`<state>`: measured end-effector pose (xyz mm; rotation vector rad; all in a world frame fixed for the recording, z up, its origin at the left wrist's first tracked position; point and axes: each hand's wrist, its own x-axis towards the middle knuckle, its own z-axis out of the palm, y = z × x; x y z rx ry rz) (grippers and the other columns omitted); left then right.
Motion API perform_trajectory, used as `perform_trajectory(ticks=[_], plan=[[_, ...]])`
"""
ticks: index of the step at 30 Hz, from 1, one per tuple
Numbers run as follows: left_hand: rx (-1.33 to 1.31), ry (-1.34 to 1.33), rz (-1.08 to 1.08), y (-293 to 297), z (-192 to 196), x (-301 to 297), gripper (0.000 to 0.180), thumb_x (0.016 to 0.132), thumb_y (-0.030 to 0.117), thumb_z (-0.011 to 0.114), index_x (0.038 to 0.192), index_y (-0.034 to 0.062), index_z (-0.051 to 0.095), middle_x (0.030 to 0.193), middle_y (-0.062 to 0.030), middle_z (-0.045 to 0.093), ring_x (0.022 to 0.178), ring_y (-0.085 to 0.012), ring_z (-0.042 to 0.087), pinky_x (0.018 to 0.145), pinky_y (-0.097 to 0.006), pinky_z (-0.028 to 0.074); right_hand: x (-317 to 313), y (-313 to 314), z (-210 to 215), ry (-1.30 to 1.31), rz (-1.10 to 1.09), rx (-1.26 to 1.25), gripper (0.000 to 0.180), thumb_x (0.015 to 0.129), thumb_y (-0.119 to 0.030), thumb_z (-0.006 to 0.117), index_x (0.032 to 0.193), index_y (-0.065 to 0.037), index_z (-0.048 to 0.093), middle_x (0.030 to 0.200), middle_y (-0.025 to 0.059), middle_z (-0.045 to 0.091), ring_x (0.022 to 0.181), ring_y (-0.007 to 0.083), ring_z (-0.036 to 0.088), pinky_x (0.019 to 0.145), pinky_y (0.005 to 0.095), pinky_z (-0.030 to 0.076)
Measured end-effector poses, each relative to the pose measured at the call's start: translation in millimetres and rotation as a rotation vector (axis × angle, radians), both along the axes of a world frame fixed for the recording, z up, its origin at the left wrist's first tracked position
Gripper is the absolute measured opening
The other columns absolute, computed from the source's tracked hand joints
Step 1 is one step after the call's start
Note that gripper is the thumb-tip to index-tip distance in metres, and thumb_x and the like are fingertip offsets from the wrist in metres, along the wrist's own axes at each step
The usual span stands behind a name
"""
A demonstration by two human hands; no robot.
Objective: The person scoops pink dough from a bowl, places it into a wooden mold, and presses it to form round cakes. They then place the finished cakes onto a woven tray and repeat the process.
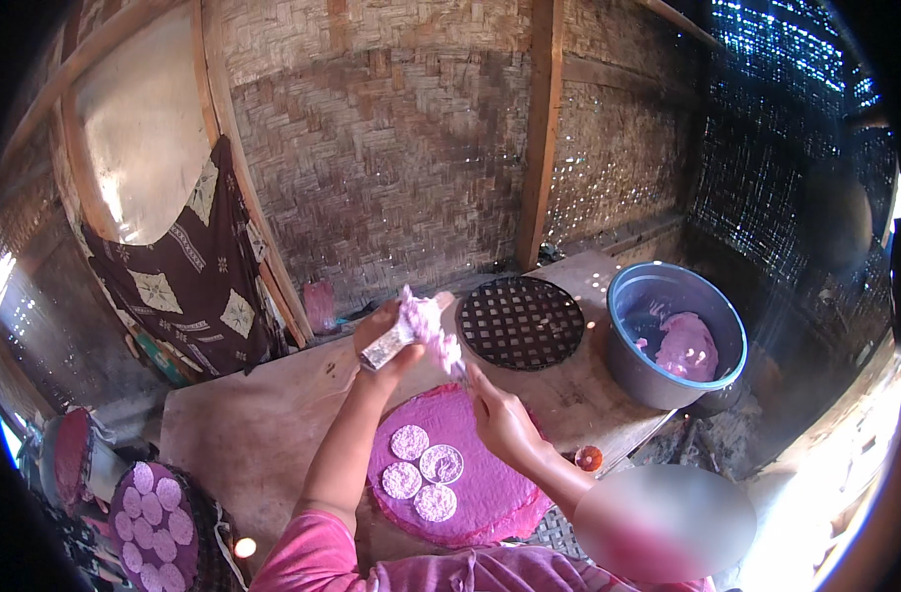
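Note:
My left hand (373, 331) is raised over the table, wrapped round a short, pale, tube-shaped press (386, 351). Soft pink dough (426, 318) is heaped at its upper end and trails off to the right. My right hand (500, 409) grips a thin utensil (459, 371) whose tip meets that dough; its exact kind is hard to make out. Below both hands lies a round magenta mat (500, 474). Several flat discs of pale pink strands (409, 442) rest on its left part. One disc (440, 464) has a whiter rim and a looser middle.
A dark woven round tray (521, 324) lies at the table's far side. Right of it stands a grey-blue tub (657, 380) with pink dough inside. At lower left, another round mat (157, 528) bears several discs. A small reddish-brown round thing (588, 459) sits near the right edge.

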<state>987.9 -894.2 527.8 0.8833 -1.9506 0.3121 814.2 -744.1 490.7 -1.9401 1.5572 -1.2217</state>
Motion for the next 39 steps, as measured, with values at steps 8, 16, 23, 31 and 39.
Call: perform_trajectory(ticks=[8, 16, 23, 31, 39], plan=[[-0.074, -0.121, 0.143, -6, -15, -16, 0.025, 0.066, 0.02, 0.072, 0.085, 0.0111, 0.058, 0.078, -0.0098, 0.062, 0.071, -0.0312, 0.065, 0.058, -0.041, 0.053, -37, -14, -3, -0.237, -0.011, 0.117, 0.037, 0.096, -0.009, 0.052, 0.129, 0.007, 0.052, 0.11, 0.0292, 0.065, 0.102, 0.0306, 0.067, 0.084, 0.0347, 0.05], [0.036, -0.107, -0.121, -22, -29, -25, 0.048, 0.058, 0.02, 0.076, 0.101, 0.0077, 0.058, 0.09, -0.0131, 0.065, 0.078, -0.034, 0.066, 0.065, -0.042, 0.054, -53, 15, 17, -0.543, 0.133, 0.426, 0.041, 0.098, -0.01, 0.05, 0.139, -0.003, 0.047, 0.081, 0.0036, 0.06, 0.062, 0.0106, 0.053, 0.054, 0.0268, 0.045], [0.108, -0.194, 0.058, 9, -2, 8, 0.033, 0.07, 0.025, 0.075, 0.097, 0.0107, 0.063, 0.088, -0.0114, 0.066, 0.079, -0.0329, 0.066, 0.067, -0.043, 0.054, -270, 15, 36, 0.515, -0.952, 0.293, 0.021, 0.085, -0.014, 0.055, 0.095, -0.004, 0.071, 0.094, 0.0203, 0.07, 0.088, 0.0371, 0.068, 0.077, 0.049, 0.053], [1.005, 1.371, -1.325, 25, 16, 21, 0.016, 0.075, 0.011, 0.061, 0.078, 0.0122, 0.046, 0.07, 0.0005, 0.041, 0.061, -0.0132, 0.047, 0.059, -0.029, 0.043, -184, 8, 9, 0.175, -0.156, 0.15, 0.04, 0.099, -0.04, 0.044, 0.118, -0.012, 0.066, 0.122, 0.0117, 0.063, 0.109, 0.0355, 0.06, 0.091, 0.0445, 0.047], [1.158, 1.446, -0.9, 43, -42, -6, 0.01, 0.082, 0.012, 0.063, 0.09, 0.0057, 0.061, 0.092, -0.0037, 0.063, 0.093, -0.0167, 0.06, 0.083, -0.03, 0.05, -15, 25, -31, -1.832, 1.012, 1.06, 0.092, 0.085, -0.08, 0.033, 0.131, -0.001, 0.047, 0.086, 0.0133, 0.056, 0.042, 0.0124, 0.043, 0.036, 0.0272, 0.039]])
